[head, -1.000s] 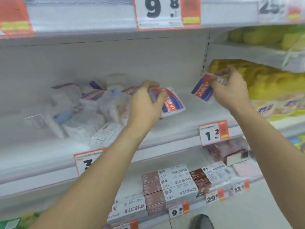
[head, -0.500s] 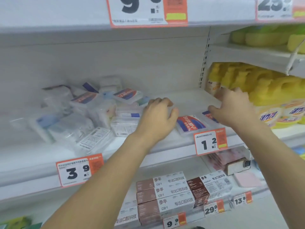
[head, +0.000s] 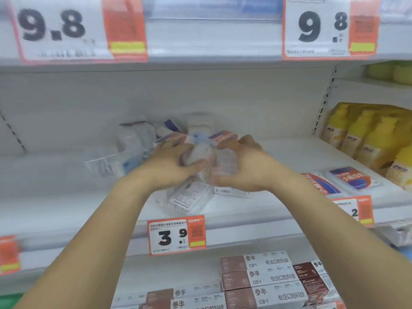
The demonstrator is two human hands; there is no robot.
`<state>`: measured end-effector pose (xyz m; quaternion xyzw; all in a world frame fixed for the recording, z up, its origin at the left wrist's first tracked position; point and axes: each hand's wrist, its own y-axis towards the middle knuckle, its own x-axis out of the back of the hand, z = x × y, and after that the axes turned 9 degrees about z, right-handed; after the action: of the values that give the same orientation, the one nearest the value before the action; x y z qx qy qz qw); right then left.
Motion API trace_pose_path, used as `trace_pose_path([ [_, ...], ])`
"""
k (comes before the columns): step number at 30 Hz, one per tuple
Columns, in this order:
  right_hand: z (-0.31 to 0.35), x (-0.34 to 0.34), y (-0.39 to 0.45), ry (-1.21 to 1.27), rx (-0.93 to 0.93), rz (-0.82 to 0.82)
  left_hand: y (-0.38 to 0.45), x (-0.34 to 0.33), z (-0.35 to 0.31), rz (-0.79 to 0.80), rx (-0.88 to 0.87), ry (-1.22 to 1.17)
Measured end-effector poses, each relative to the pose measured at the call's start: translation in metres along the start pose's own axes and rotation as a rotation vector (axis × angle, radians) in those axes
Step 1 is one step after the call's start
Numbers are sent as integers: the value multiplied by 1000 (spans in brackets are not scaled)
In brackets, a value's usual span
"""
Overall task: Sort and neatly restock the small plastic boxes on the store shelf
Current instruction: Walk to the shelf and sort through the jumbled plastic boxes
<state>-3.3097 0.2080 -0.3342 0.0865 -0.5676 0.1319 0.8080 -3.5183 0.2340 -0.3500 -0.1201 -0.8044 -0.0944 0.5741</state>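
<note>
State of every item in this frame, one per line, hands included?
left hand: grips clear boxes in the pile
right hand: grips clear boxes in the pile
pile of clear boxes: jumbled, unsorted
two red-and-blue boxes: lying flat, side by side
brown-and-white cartons: stacked neatly on the lower shelf

The upper shelf edge carries two price tags, the left price tag [head: 64,30] reading "9.8" and the right price tag [head: 321,27] reading "9 8". The middle shelf's price tag [head: 176,236] reads "3 9"; another tag [head: 354,211] shows only "2". Brown-and-white cartons [head: 263,276] below read "参半", "CB-1", "专注口腔科技".
</note>
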Motion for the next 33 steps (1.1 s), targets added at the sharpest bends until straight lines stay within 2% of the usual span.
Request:
trace_pose_path([
  [2,1,5,1,-105,-56,193,-12,5,6,49,-45,22],
  [3,2,5,4,-154,-60,230,-18,8,9,59,-60,43],
  [5,7,4,7,-194,-32,192,-28,12,11,42,-11,71],
  [7,13,3,8,-170,-17,144,-34,16,13,36,109,111],
  [10,11,13,4,-180,-47,149,-41,21,14,105,217,167],
  [14,14,24,-3,-196,-83,191,-53,25,16,141,186,229],
  [17,23,22,1,-181,-6,-33,-63,26,15,70,170,190],
  [19,34,17,4,-94,102,-183,-71,33,19,-19,176,105],
  [21,49,8,5,31,265,-234,-80,45,24,-148,169,-16],
  [23,70,-1,1,232,340,-198,-86,55,26,-315,185,-134],
  [26,94,-18,0,515,330,-8,-87,60,29,-479,194,-485],
  [28,103,-24,3,770,263,189,-89,61,31,-439,154,-713],
  [30,109,-27,7,1045,221,329,-96,63,34,-298,84,-804],
  [31,112,-29,9,1093,231,334,-101,64,38,-227,59,-808],
  [33,119,-39,15,978,308,220,-114,69,50,-160,59,-690],
])
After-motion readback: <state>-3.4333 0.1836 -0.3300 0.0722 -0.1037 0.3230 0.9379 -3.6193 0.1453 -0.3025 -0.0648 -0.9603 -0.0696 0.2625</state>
